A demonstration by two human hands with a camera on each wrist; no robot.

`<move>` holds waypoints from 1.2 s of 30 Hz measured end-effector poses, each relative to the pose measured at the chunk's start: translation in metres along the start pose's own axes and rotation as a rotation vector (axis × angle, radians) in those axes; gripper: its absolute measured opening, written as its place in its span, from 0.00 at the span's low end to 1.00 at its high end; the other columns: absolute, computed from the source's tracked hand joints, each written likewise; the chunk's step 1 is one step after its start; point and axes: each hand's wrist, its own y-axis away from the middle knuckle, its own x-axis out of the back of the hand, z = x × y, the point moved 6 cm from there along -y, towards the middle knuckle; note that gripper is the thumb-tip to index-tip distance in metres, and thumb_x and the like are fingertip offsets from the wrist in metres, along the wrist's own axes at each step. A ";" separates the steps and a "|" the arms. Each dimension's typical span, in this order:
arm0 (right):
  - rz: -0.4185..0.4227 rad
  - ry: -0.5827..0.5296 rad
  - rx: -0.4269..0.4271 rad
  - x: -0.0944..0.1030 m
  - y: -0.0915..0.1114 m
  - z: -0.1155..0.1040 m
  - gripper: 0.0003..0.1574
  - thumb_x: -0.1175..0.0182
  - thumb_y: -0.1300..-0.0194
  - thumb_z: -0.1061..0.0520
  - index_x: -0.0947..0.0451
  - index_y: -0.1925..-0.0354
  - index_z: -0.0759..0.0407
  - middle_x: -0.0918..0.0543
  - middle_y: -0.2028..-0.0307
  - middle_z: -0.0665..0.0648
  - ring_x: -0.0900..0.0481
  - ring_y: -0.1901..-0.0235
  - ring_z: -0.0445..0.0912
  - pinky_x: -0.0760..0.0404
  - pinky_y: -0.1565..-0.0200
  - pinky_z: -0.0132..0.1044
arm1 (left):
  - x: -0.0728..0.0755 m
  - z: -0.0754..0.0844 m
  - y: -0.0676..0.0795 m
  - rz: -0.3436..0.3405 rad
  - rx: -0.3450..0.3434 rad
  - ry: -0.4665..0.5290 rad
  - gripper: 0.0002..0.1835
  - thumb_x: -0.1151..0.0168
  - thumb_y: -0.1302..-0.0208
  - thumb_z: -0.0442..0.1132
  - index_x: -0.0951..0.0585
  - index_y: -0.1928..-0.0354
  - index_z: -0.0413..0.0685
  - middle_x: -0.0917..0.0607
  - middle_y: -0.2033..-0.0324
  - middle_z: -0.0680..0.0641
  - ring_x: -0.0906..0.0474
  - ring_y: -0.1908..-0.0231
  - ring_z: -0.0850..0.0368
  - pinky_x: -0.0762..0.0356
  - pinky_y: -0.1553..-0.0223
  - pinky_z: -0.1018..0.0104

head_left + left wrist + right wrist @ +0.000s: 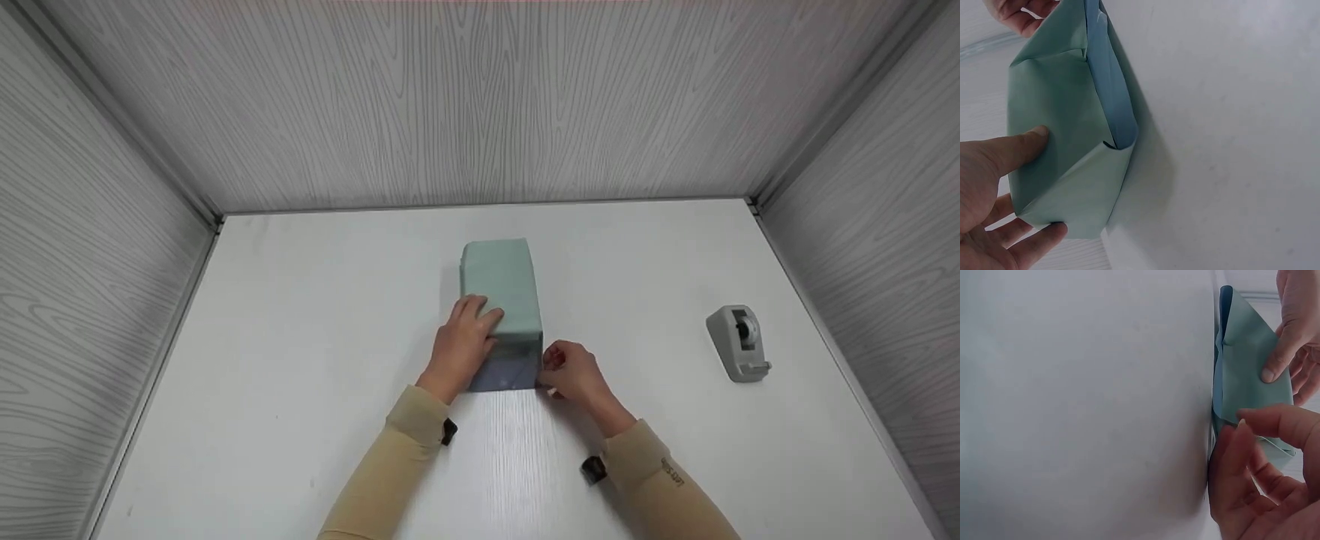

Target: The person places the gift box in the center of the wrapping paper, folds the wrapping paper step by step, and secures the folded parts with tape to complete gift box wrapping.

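Observation:
A box-shaped parcel (501, 279) wrapped in pale green paper lies lengthwise on the table. Its near end has loose folds, and a bluish inner side of the paper flap (1111, 90) shows along the bottom. My left hand (459, 346) holds the parcel at its near left edge, thumb on the end face and fingers over the top. At the near right corner, my right hand (576, 375) pinches the wrapping paper between thumb and forefinger. In the right wrist view, the right fingers (1230, 455) partly hide that corner fold.
A grey tape dispenser (739, 343) with a roll in it stands on the right side of the white table (315, 322). Grey wood-grain panels (480, 105) wall in the back and both sides.

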 end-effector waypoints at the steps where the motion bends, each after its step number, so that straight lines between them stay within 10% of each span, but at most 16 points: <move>1: 0.005 0.000 -0.003 0.000 0.000 0.000 0.10 0.35 0.45 0.67 0.24 0.64 0.61 0.22 0.70 0.57 0.21 0.76 0.48 0.19 0.76 0.39 | 0.000 0.000 0.000 -0.003 0.002 -0.001 0.23 0.27 0.41 0.40 0.21 0.43 0.53 0.28 0.40 0.42 0.35 0.37 0.45 0.19 0.56 0.53; 36: 0.129 0.181 0.192 0.005 -0.001 -0.021 0.06 0.36 0.40 0.64 0.16 0.72 0.56 0.17 0.73 0.50 0.24 0.71 0.45 0.24 0.66 0.40 | 0.000 0.000 0.001 -0.001 0.007 -0.019 0.24 0.28 0.41 0.43 0.21 0.42 0.55 0.28 0.40 0.43 0.35 0.36 0.47 0.19 0.56 0.53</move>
